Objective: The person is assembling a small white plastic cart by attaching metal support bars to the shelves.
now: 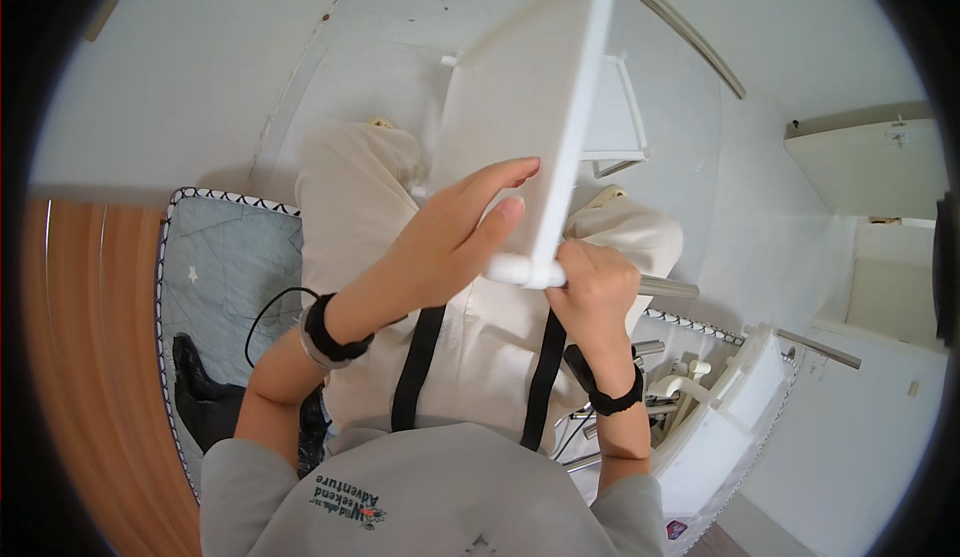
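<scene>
Seated person, seen from above, legs in cream trousers, a white flat panel with a raised frame edge [525, 107] held up over the lap.

Left hand [450, 237] lies open against the panel's broad face, fingers spread flat and thumb along the near edge, steadying it rather than clasping it. Right hand [592, 282] is closed in a fist at the panel's lower corner, just where a white round peg or leg end [525, 271] sticks out; a grey metal rod [668, 287] shows just beyond the knuckles. Cannot tell if the fist holds the rod or a tool.

Judged progress: the panel looks partly assembled, frame already on it, and the work is at this one lower corner, not finished. More loose pieces wait: a white plastic tray-like part [745, 387] and a heap of grey metal tubes and fittings [660, 382] lie on the floor beside the right knee, apparently unfitted. A pale blue quilted mat [225, 257] lies under the left leg.
</scene>
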A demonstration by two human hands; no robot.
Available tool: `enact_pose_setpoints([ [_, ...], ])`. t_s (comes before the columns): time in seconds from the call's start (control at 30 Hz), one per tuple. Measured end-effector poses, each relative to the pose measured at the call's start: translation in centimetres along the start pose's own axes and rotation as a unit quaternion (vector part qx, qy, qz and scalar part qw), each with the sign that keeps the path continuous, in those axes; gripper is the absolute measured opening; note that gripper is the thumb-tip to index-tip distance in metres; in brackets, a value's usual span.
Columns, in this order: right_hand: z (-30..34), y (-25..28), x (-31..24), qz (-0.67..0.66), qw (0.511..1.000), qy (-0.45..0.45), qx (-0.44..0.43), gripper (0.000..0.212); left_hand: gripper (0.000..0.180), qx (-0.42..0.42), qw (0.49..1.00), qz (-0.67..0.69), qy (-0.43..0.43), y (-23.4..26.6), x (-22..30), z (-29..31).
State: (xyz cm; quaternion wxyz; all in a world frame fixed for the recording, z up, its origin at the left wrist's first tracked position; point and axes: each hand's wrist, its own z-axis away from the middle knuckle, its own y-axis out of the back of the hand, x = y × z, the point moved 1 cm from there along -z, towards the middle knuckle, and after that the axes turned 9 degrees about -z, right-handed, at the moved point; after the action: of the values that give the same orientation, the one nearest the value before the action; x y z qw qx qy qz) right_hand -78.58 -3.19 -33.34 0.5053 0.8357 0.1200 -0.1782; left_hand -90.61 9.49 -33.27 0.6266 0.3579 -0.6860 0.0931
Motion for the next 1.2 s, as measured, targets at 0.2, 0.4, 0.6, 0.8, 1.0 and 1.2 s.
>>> enact_pose_setpoints([
  [0.2,1.2,2.0,2.4,-0.032,0.992,-0.068,0.101,0.017,0.040,0.012,0.970,-0.229,0.082,1.6,-5.7,-3.3],
  [0.4,3.6,3.8,4.4,-0.058,0.979,-0.119,0.157,0.016,0.044,0.005,0.912,-0.395,0.114,3.2,-15.1,-4.7],
  [0.6,6.1,6.7,7.0,-0.065,0.949,-0.206,0.230,0.010,0.045,-0.092,0.874,-0.419,0.226,3.2,-19.0,-6.2],
  [0.8,9.8,8.9,11.9,-0.118,0.889,-0.325,0.301,0.011,0.041,-0.069,0.918,-0.314,0.231,2.6,-20.4,-7.8],
  [1.0,10.2,10.3,11.4,-0.208,0.835,-0.382,0.338,0.009,0.047,-0.124,0.937,-0.176,0.274,2.7,-21.3,-8.6],
  [1.2,13.2,10.9,12.4,-0.273,0.819,-0.368,0.345,0.011,0.056,-0.154,0.936,-0.035,0.314,1.5,-19.3,-9.4],
])
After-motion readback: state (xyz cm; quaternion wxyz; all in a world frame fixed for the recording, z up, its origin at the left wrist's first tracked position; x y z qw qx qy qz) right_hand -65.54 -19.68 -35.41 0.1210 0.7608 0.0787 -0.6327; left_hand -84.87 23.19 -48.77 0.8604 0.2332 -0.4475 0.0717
